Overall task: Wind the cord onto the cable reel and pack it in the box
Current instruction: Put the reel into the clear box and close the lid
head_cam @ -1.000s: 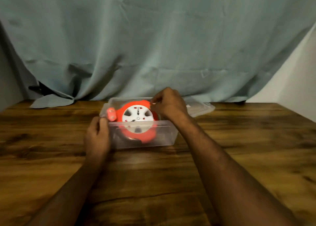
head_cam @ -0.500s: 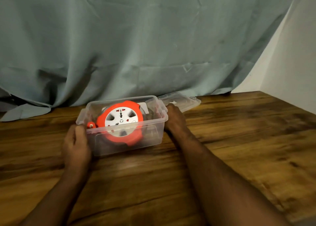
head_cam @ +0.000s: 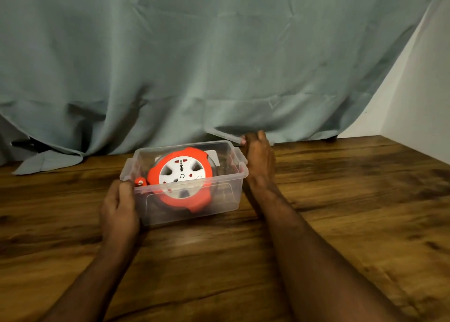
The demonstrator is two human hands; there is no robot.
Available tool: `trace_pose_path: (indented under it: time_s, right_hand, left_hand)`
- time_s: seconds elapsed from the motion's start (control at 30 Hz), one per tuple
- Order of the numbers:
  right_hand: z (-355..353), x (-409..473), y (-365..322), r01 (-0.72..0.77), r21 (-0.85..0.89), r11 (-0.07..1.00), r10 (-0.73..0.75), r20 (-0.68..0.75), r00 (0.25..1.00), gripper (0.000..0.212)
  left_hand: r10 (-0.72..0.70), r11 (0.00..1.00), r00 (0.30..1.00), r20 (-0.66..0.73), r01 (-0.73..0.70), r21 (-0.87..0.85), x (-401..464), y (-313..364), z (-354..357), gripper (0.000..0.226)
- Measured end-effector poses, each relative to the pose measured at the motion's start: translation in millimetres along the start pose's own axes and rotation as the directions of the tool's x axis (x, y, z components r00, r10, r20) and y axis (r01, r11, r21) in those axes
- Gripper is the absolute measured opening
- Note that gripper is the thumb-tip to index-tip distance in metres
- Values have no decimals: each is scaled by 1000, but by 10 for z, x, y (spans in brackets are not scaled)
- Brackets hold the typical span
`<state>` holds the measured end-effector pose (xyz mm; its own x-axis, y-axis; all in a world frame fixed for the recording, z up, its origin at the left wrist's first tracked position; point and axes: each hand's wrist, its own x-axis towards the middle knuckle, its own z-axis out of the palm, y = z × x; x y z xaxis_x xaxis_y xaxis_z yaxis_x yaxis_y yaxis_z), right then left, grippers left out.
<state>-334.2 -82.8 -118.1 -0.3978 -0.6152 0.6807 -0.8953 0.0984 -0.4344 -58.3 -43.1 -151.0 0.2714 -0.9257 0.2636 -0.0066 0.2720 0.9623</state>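
- Sitting at the table's centre, one clear plastic box (head_cam: 194,200) holds one orange cable reel (head_cam: 181,179) with a white socket face, tilted against the box floor.
- One small orange plug (head_cam: 140,182) shows inside the box at the reel's 9 o'clock.
- Left hand (head_cam: 119,208) grips the box's near-left corner, at 8 o'clock of the box, fingers curled on the wall.
- Right hand (head_cam: 259,158) lies at 3 o'clock of the box, grasping the edge of one clear lid (head_cam: 225,134), which is raised off the table at 1 o'clock of the box.
- One wooden table (head_cam: 341,212) carries everything; one grey-green curtain (head_cam: 194,54) hangs at 12 o'clock.
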Motion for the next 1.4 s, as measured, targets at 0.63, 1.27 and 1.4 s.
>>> trace_pose_path:
  time_s: [0.63, 1.27, 1.4]
  right_hand:
    - [-924, 261, -777, 295, 621, 726, 126, -542, 831, 28]
    - [-837, -12, -353, -384, 619, 685, 249, 296, 922, 11]
    - [-608, -85, -380, -343, 454, 822, 201, 332, 922, 27]
  left_hand:
    - [82, 997, 995, 55, -81, -17, 32, -53, 8, 39]
    - [209, 978, 977, 49, -209, -11, 59, 112, -7, 53]
    - [176, 984, 984, 20, -176, -18, 115, 84, -20, 38]
